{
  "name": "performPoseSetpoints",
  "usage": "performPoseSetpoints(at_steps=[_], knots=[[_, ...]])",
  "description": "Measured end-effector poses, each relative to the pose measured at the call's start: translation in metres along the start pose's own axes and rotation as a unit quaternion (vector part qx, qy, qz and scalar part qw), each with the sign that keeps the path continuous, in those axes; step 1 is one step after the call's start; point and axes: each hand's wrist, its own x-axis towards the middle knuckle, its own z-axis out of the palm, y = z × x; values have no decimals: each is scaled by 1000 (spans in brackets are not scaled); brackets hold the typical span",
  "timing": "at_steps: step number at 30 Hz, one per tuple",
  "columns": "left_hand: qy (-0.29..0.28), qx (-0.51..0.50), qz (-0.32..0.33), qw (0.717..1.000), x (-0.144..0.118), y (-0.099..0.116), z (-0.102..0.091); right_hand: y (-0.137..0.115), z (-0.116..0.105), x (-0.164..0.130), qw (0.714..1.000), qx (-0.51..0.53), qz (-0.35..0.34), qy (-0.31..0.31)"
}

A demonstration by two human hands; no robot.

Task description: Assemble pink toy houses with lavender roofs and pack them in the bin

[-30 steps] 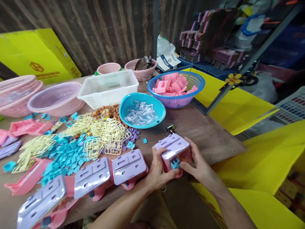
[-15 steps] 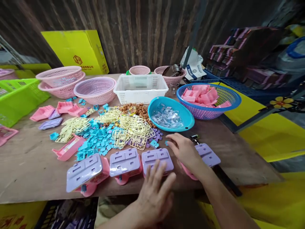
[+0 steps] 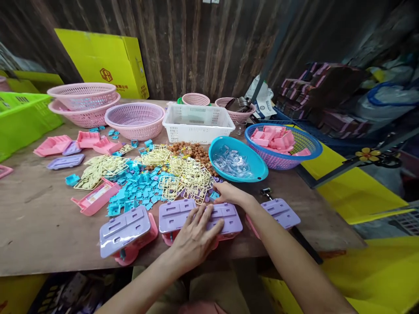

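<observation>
Around the frame heap (image 3: pixel 191 172), a crate (image 3: pixel 198 134) is set at twelve o'clock, a bowl (image 3: pixel 259 165) at two, stacked baskets (image 3: pixel 87 118) at ten; cases (image 3: pixel 126 230) are ranged from eight through six to four. Bundles (image 3: pixel 291 100), apparently, are piled beyond at two.

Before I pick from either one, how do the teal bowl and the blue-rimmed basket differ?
The teal bowl has solid walls; the blue-rimmed basket has perforated purple ones. The bowl holds clear parts, the basket pink parts. The bowl sits nearer the right hand, while the basket stands farther off and looks wider. Both are open-topped, rounded containers on the table.
</observation>
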Motion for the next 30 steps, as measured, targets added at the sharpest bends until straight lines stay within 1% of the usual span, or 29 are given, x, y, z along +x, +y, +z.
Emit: performPoseSetpoints(at_steps=[2, 4, 6, 7, 8, 9, 10, 11, 12, 13, 14, 15, 16, 18, 20, 21, 23, 25, 27, 28, 30], knots=[[-6, -22, -17, 1000, 4, 5, -2, -2, -8, -4, 1000, 4, -5, 15], [8, -42, -38, 998, 8, 11, -4, -8, -22, -16, 999, 5, 1, 42], [41, -80, -62, 994, 11, 20, -6, -19, -40, -39, 996, 24, 13, 88], [65, -115, -80, 988, 12, 24, -8, -26, -49, -53, 993, 45, 18, 108], [91, -167, -102, 976, 13, 29, -11, -33, -57, -68, 987, 88, 21, 131], [112, -233, -124, 958, 14, 33, -14, -40, -64, -83, 982, 132, 19, 134], [123, -307, -141, 933, 15, 38, -19, -47, -67, -98, 977, 168, 13, 130], [121, -380, -152, 904, 16, 42, -23, -53, -68, -110, 972, 197, 8, 128], [112, -442, -154, 876, 17, 47, -27, -58, -66, -121, 968, 218, 2, 127], [104, -486, -148, 855, 18, 50, -29, -61, -60, -130, 962, 239, -2, 135], [102, -508, -138, 844, 18, 54, -30, -64, -52, -137, 952, 266, 0, 152], [111, -508, -127, 844, 18, 57, -30, -67, -42, -142, 936, 305, 6, 175], [131, -490, -113, 854, 17, 59, -28, -69, -31, -146, 913, 355, 20, 201], [175, -415, -71, 890, 14, 62, -22, -74, -9, -151, 847, 473, 70, 230], [201, -316, -23, 927, 11, 62, -15, -83, 9, -152, 775, 577, 126, 225], [209, -269, -6, 940, 10, 61, -12, -88, 15, -152, 744, 614, 152, 215], [220, -195, 13, 956, 9, 61, -9, -99, 21, -152, 700, 661, 203, 178], [217, -152, 31, 964, 8, 61, -8, -107, 22, -152, 673, 687, 244, 127], [181, -151, 52, 970, 5, 61, -8, -107, 21, -155, 664, 694, 264, 93], [149, -164, 62, 973, 3, 60, -8, -104, 20, -158, 666, 689, 271, 96], [95, -183, 70, 976, -2, 55, -9, -93, 19, -165, 678, 662, 291, 130]])
